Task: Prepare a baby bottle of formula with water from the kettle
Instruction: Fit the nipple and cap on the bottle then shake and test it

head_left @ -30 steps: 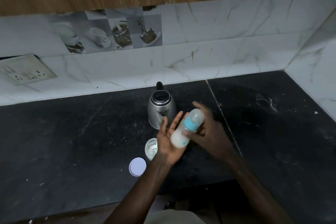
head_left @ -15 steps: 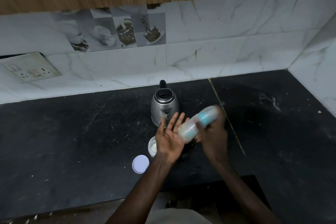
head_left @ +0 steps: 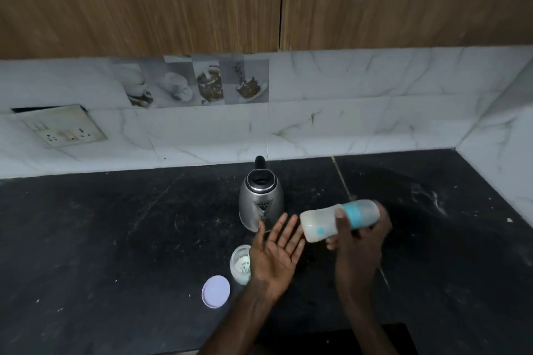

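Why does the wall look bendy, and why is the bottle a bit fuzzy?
Head view: the wide lens bows the tiled wall; the baby bottle in the right hand looks slightly smeared, probably from motion; dim light leaves the black counter murky.

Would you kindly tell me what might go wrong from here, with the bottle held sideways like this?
1. The bottle lies almost sideways in the right hand; a loose teal collar could leak onto the counter.
2. The open jar stands uncapped beside the left hand, its lid apart; a stray swing may tip it.
3. The kettle stands close behind the left hand; if hot, it may burn.
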Available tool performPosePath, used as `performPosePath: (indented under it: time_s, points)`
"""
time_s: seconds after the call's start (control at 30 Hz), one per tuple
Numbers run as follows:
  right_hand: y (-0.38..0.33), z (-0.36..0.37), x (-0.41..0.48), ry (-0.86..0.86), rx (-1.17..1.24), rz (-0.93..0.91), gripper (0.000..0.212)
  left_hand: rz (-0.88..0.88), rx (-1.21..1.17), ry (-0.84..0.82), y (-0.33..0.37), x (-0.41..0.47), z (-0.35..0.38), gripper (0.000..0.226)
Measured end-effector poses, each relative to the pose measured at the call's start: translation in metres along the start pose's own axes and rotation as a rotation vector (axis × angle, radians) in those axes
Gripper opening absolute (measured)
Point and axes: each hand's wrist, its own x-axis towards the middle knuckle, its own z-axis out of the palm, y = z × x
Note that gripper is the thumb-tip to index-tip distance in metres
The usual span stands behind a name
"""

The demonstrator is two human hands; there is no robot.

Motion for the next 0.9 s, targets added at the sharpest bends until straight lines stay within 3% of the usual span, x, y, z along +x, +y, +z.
performPosePath:
  time_s: [0.03, 0.13, 0.17, 0.3, 0.33, 0.43, 0.5, 0.6, 0.63, 0.73, 0.77, 0.9]
  points:
    - [0.000, 0.001, -0.002, 0.005, -0.019, -0.001, 0.072, 0.003, 0.003, 0.004, -0.001, -0.002, 0.001, 0.061]
    - [0.008, 0.004, -0.005, -0.299, -0.247, -0.005, 0.075, -0.007, -0.069, -0.002, -0.003, -0.002, 0.007, 0.060]
    - [0.010, 0.002, -0.001, -0.314, -0.227, -0.010, 0.075, -0.014, -0.074, -0.013, -0.003, -0.001, 0.010, 0.059]
    - [0.004, -0.006, 0.015, 0.104, -0.066, 0.032, 0.073, -0.013, 0.000, -0.018, 0.000, 0.001, 0.014, 0.062]
    - [0.005, -0.003, 0.013, 0.114, -0.103, 0.038, 0.075, -0.013, -0.001, -0.005, 0.000, 0.001, 0.014, 0.062]
    - [0.014, 0.005, 0.001, -0.215, -0.291, 0.021, 0.082, -0.016, -0.083, 0.015, -0.004, 0.002, 0.014, 0.065]
    - [0.010, 0.000, 0.007, -0.127, -0.302, -0.026, 0.086, -0.027, -0.093, -0.006, -0.004, 0.003, 0.014, 0.064]
    - [0.006, -0.006, 0.017, 0.186, -0.096, 0.001, 0.073, -0.025, -0.050, 0.015, -0.004, 0.001, 0.010, 0.061]
    - [0.003, -0.004, 0.013, 0.162, -0.103, 0.008, 0.072, -0.017, -0.057, 0.018, -0.003, 0.000, 0.009, 0.061]
    - [0.008, 0.002, -0.005, -0.226, -0.340, -0.021, 0.074, -0.018, -0.133, 0.026, -0.004, -0.002, 0.010, 0.059]
    - [0.010, 0.000, -0.006, -0.260, -0.363, -0.028, 0.074, -0.013, -0.140, 0.026, -0.004, -0.002, 0.011, 0.058]
    - [0.006, -0.001, -0.003, 0.029, -0.167, -0.032, 0.068, 0.030, -0.057, 0.044, 0.000, 0.000, 0.010, 0.059]
